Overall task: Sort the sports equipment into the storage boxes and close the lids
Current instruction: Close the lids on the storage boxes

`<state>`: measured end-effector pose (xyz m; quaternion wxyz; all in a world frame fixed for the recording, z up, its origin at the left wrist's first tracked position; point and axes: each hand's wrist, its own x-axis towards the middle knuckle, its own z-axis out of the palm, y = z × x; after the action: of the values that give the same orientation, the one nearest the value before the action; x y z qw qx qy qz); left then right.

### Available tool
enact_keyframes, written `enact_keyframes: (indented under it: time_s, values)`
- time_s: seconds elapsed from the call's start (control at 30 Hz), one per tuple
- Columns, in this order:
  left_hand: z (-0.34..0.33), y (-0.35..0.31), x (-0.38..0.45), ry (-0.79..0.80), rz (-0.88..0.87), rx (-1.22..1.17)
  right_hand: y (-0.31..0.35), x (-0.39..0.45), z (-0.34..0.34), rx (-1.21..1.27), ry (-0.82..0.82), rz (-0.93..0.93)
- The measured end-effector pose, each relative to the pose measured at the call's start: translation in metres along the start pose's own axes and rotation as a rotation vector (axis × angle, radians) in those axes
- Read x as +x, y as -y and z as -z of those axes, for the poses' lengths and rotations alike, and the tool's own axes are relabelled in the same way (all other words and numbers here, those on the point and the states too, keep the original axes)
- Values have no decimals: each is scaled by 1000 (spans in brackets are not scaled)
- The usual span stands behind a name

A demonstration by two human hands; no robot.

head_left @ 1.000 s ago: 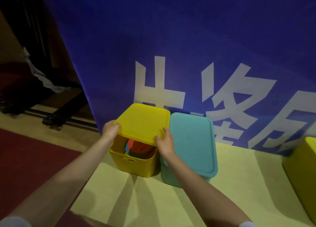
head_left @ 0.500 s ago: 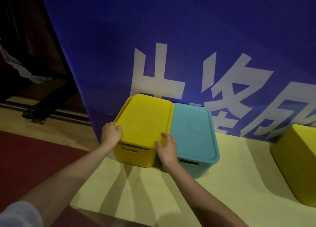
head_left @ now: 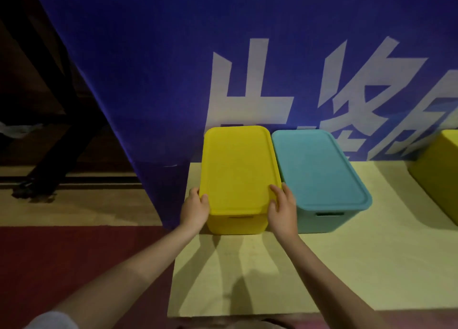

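A yellow storage box (head_left: 238, 223) stands on a pale yellow mat (head_left: 347, 266), with its yellow lid (head_left: 238, 170) lying flat on top. My left hand (head_left: 195, 208) grips the lid's near left corner, thumb on top. My right hand (head_left: 282, 209) grips the near right corner, thumb on the lid's top and fingers down its side. Touching the yellow box on its right is a teal storage box (head_left: 322, 216) with its teal lid (head_left: 317, 167) shut. The contents of both boxes are hidden.
A blue banner (head_left: 223, 56) with large white characters hangs right behind the boxes. Another yellow box (head_left: 438, 172) sits at the mat's right edge. Red carpet (head_left: 62, 266) lies to the left, and dark stand legs (head_left: 49, 160) rise at far left.
The yellow lid, tilted up over the open box a second ago, has come down flat onto the box. Both hands stayed on its near corners. The view shifted left.
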<state>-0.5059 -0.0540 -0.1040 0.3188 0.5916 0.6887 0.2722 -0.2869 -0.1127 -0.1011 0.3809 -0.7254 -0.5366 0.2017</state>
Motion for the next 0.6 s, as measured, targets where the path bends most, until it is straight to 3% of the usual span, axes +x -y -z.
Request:
enact_keyframes:
  time_s: [0.23, 0.37, 0.47, 0.6]
  values:
    - [0, 5, 15, 83, -45, -14, 2, 3, -10, -101, 31, 16]
    - [0, -6, 36, 92, -35, -2, 7, 18, -10, -291, 85, -3]
    - [1, -12, 55, 120, -28, 4, 5, 31, -10, -484, 140, 102]
    - [5, -27, 92, 127, -27, -17, 13, 70, -10, -506, 221, 143]
